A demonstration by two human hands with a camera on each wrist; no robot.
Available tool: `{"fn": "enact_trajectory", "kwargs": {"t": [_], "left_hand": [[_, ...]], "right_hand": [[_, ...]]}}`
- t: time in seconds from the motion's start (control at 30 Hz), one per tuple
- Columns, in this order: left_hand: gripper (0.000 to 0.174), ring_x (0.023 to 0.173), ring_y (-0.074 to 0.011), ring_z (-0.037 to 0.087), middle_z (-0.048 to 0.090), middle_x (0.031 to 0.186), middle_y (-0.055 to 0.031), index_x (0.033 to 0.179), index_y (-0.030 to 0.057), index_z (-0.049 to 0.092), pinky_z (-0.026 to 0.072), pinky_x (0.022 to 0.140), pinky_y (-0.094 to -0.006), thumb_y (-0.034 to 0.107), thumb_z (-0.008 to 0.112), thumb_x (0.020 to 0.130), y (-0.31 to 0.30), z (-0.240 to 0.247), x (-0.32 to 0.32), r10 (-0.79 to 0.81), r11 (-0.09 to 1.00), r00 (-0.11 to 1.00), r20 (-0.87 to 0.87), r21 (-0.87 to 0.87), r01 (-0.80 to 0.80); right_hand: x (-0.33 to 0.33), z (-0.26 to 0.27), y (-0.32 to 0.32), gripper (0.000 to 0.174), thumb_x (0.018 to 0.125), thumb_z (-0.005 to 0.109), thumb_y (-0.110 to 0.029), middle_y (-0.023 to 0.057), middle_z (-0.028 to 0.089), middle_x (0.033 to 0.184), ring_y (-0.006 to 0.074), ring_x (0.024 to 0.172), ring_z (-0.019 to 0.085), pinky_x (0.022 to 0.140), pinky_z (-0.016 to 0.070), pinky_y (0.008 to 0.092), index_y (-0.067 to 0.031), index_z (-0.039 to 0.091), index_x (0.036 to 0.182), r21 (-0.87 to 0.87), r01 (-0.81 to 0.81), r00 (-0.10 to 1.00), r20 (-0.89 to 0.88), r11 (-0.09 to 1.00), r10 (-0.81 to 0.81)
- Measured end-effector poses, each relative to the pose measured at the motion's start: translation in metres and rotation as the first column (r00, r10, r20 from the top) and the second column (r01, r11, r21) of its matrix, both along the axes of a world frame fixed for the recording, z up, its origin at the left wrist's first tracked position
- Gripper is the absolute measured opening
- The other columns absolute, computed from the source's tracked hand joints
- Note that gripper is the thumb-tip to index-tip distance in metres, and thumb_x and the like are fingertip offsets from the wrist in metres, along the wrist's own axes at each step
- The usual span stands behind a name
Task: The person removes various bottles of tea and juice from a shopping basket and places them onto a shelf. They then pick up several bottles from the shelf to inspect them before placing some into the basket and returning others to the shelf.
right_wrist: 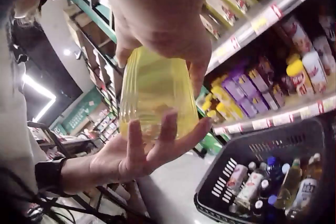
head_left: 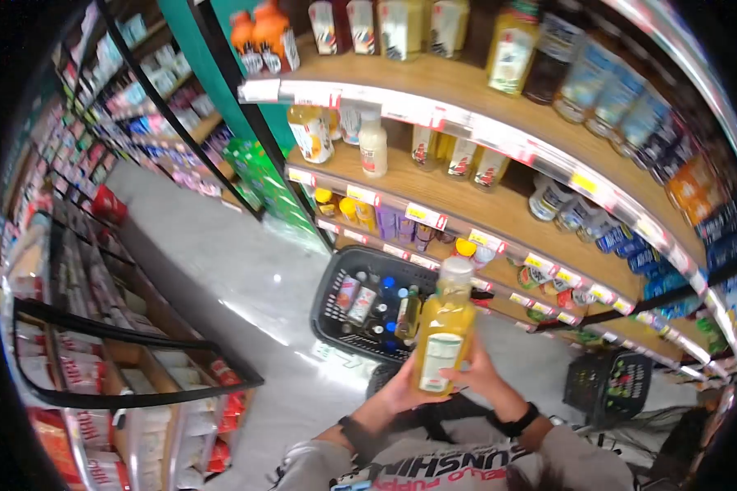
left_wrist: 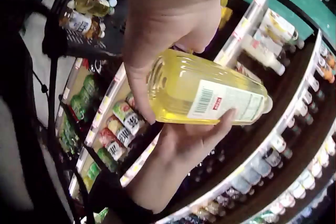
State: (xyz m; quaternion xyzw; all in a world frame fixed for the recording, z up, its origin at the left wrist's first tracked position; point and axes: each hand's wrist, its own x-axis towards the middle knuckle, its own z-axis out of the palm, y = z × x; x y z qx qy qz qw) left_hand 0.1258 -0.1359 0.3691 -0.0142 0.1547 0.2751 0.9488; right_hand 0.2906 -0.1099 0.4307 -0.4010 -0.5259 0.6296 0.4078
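In the head view a tall clear bottle of yellow drink (head_left: 442, 319) with a white cap stands upright before my chest. My left hand (head_left: 397, 391) holds it low down, and my right hand (head_left: 485, 380) grips its other side, thumb on the pale label. The left wrist view shows the label's barcode and red mark on the bottle (left_wrist: 184, 95), with the left hand (left_wrist: 168, 24) around the base end. From the right wrist, the left hand's fingers (right_wrist: 135, 142) curl under the bottle's base while the right hand (right_wrist: 163, 24) covers the upper part.
A dark shopping basket (head_left: 323, 315) holding several bottles sits on the floor beyond my hands. Curved drink shelves (head_left: 385, 78) rise ahead and to the right. Another dark basket (head_left: 577, 385) stands at right. A black-railed display of packets (head_left: 90, 385) is at left.
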Motion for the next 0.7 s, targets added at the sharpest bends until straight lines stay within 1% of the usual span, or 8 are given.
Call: {"fn": "enact_trajectory", "kwargs": {"t": [0.13,0.2,0.3,0.4,0.5,0.6,0.63,0.7], "left_hand": [[0.069,0.109,-0.0371,0.045,0.042,0.123,-0.0165,0.131,0.0099,0.027,0.0427,0.087,-0.0462,0.058,0.036,0.082,-0.034,0.056,0.039,0.006,0.992,0.995,0.101,0.129,-0.019],[0.070,0.108,-0.0346,0.046,0.043,0.123,-0.0140,0.130,0.0093,0.028,0.0410,0.089,-0.0463,0.053,0.048,0.079,-0.044,0.104,0.059,0.042,0.909,0.998,0.046,0.413,-0.057],[0.070,0.116,-0.0217,0.040,0.039,0.127,-0.0085,0.130,0.0054,0.026,0.0339,0.096,-0.0387,0.029,0.064,0.076,-0.040,0.163,0.078,0.076,0.763,0.987,-0.143,0.645,0.035],[0.062,0.111,-0.0195,0.043,0.044,0.119,-0.0099,0.124,0.0025,0.027,0.0391,0.091,-0.0340,0.005,0.063,0.073,-0.041,0.208,0.100,0.489,0.571,0.814,-0.314,0.820,-0.027],[0.070,0.104,-0.0198,0.046,0.043,0.110,-0.0120,0.116,0.0001,0.029,0.0398,0.088,-0.0328,0.009,0.074,0.063,-0.036,0.240,0.111,0.807,0.283,0.537,-0.245,0.959,0.012],[0.073,0.101,-0.0189,0.046,0.043,0.107,-0.0106,0.115,0.0004,0.030,0.0407,0.086,-0.0301,0.008,0.076,0.059,-0.027,0.254,0.113,0.960,0.051,0.264,-0.097,0.983,0.177],[0.073,0.100,-0.0184,0.046,0.043,0.107,-0.0101,0.115,0.0006,0.031,0.0413,0.084,-0.0288,0.006,0.076,0.058,-0.023,0.257,0.113,0.983,-0.012,0.181,-0.032,0.972,0.236],[0.075,0.099,-0.0175,0.046,0.042,0.107,-0.0101,0.114,0.0007,0.031,0.0412,0.083,-0.0284,0.008,0.078,0.057,-0.023,0.271,0.115,0.997,-0.007,0.074,-0.013,0.964,0.267]], "right_hand": [[0.051,0.077,-0.040,0.083,0.065,0.072,-0.011,0.0067,0.043,0.123,0.0196,0.113,0.043,0.094,0.0353,0.0351,-0.0068,0.022,0.131,-0.001,0.047,0.953,-0.300,0.999,-0.045],[0.074,0.080,-0.048,0.079,0.072,0.063,-0.008,0.0067,0.037,0.128,0.0182,0.118,0.036,0.097,0.0319,0.0354,-0.0068,0.016,0.135,0.006,0.058,0.902,-0.428,0.998,-0.050],[0.090,0.123,-0.048,0.077,0.075,0.059,-0.017,0.0073,0.028,0.135,0.0185,0.125,0.026,0.100,0.0250,0.0331,-0.0066,0.013,0.136,0.044,0.047,0.850,-0.527,0.998,-0.017],[0.090,0.172,-0.041,0.075,0.078,0.058,-0.019,0.0076,0.020,0.138,0.0185,0.127,0.021,0.102,0.0204,0.0309,-0.0055,0.012,0.136,0.302,0.206,0.875,-0.482,0.931,-0.037],[0.097,0.214,-0.042,0.070,0.081,0.056,-0.022,0.0083,0.027,0.134,0.0184,0.124,0.026,0.100,0.0228,0.0309,-0.0043,0.015,0.135,0.472,0.301,0.920,-0.371,0.829,-0.123],[0.104,0.238,-0.036,0.065,0.084,0.055,-0.025,0.0082,0.035,0.128,0.0175,0.120,0.030,0.099,0.0243,0.0306,-0.0037,0.019,0.134,0.463,0.354,0.917,-0.341,0.813,-0.206],[0.105,0.245,-0.033,0.063,0.084,0.055,-0.025,0.0098,0.041,0.121,0.0179,0.111,0.041,0.092,0.0346,0.0308,-0.0033,0.020,0.132,0.527,0.391,0.915,-0.308,0.755,-0.260],[0.111,0.262,-0.036,0.065,0.084,0.055,-0.025,0.0122,0.041,0.120,0.0180,0.105,0.047,0.085,0.0405,0.0302,-0.0036,0.019,0.133,0.537,0.411,0.911,-0.265,0.737,-0.315]]}}
